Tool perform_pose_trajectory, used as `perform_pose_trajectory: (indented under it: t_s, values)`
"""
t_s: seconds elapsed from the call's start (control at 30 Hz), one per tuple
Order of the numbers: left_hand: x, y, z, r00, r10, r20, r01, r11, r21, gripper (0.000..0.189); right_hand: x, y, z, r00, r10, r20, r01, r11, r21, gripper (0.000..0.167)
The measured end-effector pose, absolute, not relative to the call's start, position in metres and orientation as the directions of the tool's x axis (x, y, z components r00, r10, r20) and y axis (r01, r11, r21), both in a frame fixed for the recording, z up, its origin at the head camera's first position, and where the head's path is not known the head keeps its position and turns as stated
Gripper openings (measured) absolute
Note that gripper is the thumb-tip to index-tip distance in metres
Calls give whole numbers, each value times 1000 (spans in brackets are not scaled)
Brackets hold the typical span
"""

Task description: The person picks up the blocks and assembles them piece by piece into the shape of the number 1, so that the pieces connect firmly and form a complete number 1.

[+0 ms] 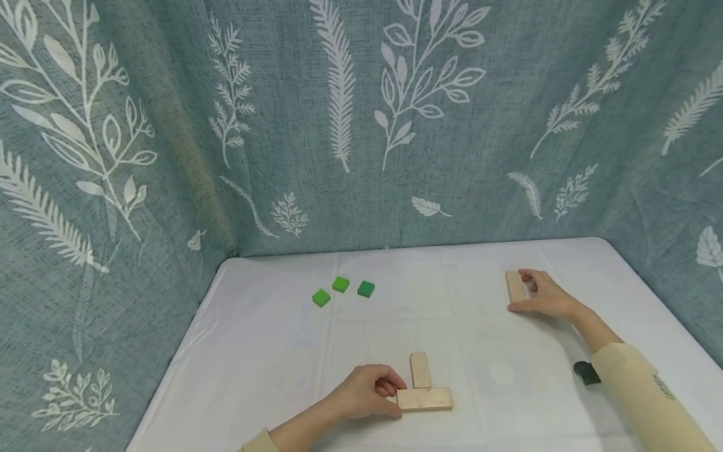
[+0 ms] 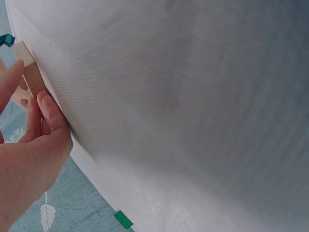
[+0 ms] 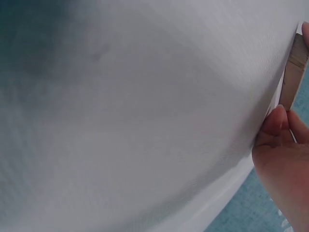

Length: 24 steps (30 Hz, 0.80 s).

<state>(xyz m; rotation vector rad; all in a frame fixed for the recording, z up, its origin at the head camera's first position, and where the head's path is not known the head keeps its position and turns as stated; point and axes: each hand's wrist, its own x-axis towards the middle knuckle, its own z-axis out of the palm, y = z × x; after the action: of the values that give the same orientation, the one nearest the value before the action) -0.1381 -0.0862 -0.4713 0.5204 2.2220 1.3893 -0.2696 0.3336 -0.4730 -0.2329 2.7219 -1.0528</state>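
In the head view, a pale wooden block (image 1: 425,399) lies crosswise near the front of the table. My left hand (image 1: 367,392) pinches its left end between thumb and fingers. A second wooden block (image 1: 420,370) stretches away behind it, the two seeming to meet in a T shape. Farther back on the right, my right hand (image 1: 545,295) holds another wooden block (image 1: 515,287), thumb at its near end and fingers at its far end. The left wrist view shows the left hand's block (image 2: 31,72) at the left edge; the right hand's block (image 3: 293,72) is partly cut off.
Two light green pieces, one (image 1: 321,297) nearer and one (image 1: 341,284) farther, lie at the back left beside a darker green piece (image 1: 366,289). A small black object (image 1: 587,373) sits by the right sleeve. A patterned curtain (image 1: 361,125) surrounds the white-covered table (image 1: 254,351).
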Motion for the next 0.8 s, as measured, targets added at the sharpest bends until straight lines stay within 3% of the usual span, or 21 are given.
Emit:
perform_pose_trajectory:
  t_s: [0.8]
  values:
    - [-138,-85,-470,-823,537,-187,76,431,899,29,-267,325,-475,-981,-156,-116,-34,726,-686,105]
